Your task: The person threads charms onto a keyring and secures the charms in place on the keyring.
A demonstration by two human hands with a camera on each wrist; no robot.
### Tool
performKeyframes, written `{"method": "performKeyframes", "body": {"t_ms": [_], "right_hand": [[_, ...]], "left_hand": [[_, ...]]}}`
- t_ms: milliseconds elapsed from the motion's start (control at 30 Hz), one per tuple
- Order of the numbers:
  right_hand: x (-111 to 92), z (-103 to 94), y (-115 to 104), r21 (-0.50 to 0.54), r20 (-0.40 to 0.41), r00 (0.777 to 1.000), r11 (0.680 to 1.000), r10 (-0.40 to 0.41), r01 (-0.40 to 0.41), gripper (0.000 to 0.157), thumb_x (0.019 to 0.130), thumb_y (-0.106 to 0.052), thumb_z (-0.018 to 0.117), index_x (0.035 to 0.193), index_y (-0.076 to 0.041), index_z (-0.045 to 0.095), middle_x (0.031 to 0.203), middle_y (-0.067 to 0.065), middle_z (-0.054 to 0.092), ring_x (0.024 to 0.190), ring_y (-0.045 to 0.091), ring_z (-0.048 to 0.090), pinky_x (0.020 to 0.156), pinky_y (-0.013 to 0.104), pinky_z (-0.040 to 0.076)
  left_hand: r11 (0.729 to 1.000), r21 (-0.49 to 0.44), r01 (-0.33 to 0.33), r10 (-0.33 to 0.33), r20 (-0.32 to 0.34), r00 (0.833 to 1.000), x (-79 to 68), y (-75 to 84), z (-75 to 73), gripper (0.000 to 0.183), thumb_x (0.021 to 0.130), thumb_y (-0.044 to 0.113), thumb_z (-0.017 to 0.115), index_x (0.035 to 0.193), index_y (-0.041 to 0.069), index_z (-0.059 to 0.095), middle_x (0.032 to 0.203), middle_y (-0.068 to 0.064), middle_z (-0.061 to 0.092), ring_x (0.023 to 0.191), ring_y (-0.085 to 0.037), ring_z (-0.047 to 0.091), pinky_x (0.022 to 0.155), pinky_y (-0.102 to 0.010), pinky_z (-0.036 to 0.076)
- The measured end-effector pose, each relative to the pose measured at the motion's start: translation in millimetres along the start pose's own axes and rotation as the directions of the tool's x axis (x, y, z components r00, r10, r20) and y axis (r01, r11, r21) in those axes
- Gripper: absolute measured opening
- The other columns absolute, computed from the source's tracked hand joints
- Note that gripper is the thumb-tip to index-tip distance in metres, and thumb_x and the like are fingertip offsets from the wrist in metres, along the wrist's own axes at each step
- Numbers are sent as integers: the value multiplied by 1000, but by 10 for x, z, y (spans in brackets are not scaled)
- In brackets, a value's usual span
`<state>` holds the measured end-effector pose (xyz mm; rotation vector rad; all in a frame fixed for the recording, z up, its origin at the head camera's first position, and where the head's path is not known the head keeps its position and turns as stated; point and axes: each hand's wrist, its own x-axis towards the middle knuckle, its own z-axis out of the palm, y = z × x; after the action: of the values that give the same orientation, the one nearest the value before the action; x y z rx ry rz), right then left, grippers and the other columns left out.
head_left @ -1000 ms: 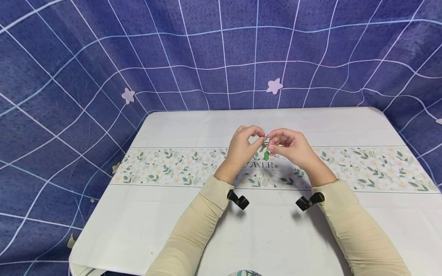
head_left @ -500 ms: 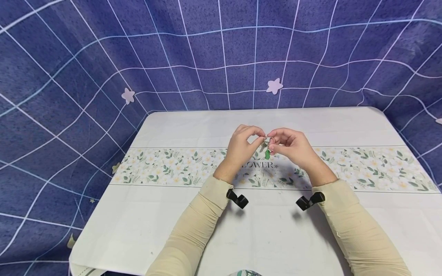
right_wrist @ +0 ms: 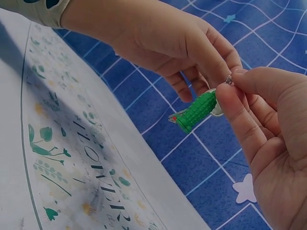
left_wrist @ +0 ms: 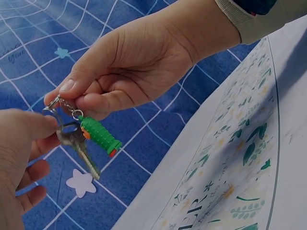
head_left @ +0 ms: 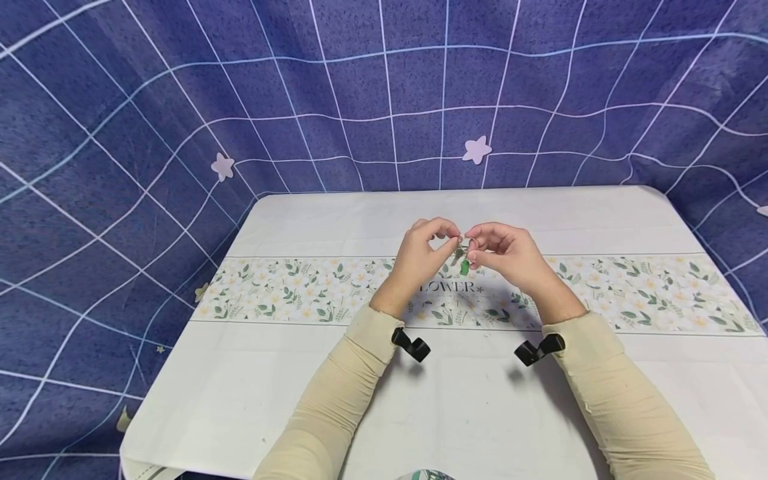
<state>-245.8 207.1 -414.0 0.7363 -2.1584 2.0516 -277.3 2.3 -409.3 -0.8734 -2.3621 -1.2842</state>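
Above the middle of the table, my left hand (head_left: 417, 259) and right hand (head_left: 511, 257) meet at a metal key ring (left_wrist: 53, 106). In the left wrist view, the left thumb and fingers pinch the ring's near side beside the head of a metal key (left_wrist: 85, 152). My right thumb and index finger pinch the ring's other side, where a short chain joins it. From that chain hangs a bumpy green charm (left_wrist: 101, 135) with orange and red parts; the right wrist view shows the charm (right_wrist: 197, 112) too. Fingertips partly hide the ring.
A white tablecloth (head_left: 468, 400) with a printed floral band (head_left: 312, 290) covers the table. Behind and to the left hangs a blue gridded curtain (head_left: 360, 87) with pale stars. A round patterned object (head_left: 426, 475) shows at the bottom edge.
The green charm has swung slightly right and up, and the ring and key have turned a little between the fingers. Both hands stay nearly in place.
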Motion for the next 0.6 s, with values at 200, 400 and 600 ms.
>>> {"method": "performKeyframes", "body": {"t_ms": [200, 400, 600], "right_hand": [[-3, -12, -4, 42, -6, 1000, 999, -10, 10, 30, 89, 14, 65, 118, 16, 57, 86, 11, 67, 71, 16, 68, 68, 30, 59], [-7, -18, -18, 62, -9, 1000, 998, -3, 3, 29, 90, 15, 64, 119, 15, 58, 86, 7, 67, 73, 16, 68, 68, 30, 58], [-3, -18, -23, 77, -8, 1000, 997, -10, 11, 28, 90, 17, 62, 118, 14, 59, 85, 3, 67, 72, 16, 67, 68, 28, 58]], "left_hand": [[998, -42, -52, 57, 111, 992, 1, -43, -7, 24, 90, 7, 72, 113, 11, 66, 109, 0, 68, 104, -14, 54, 95, -30, 45], [996, -41, -74, 79, 120, 990, 2, -59, 15, 32, 87, 10, 79, 115, 9, 63, 109, -3, 65, 104, -17, 54, 96, -38, 47], [994, -5, -107, 107, 67, 992, -10, -72, 27, 27, 88, 11, 78, 112, 10, 65, 106, -2, 67, 102, -16, 55, 93, -32, 47]]}}
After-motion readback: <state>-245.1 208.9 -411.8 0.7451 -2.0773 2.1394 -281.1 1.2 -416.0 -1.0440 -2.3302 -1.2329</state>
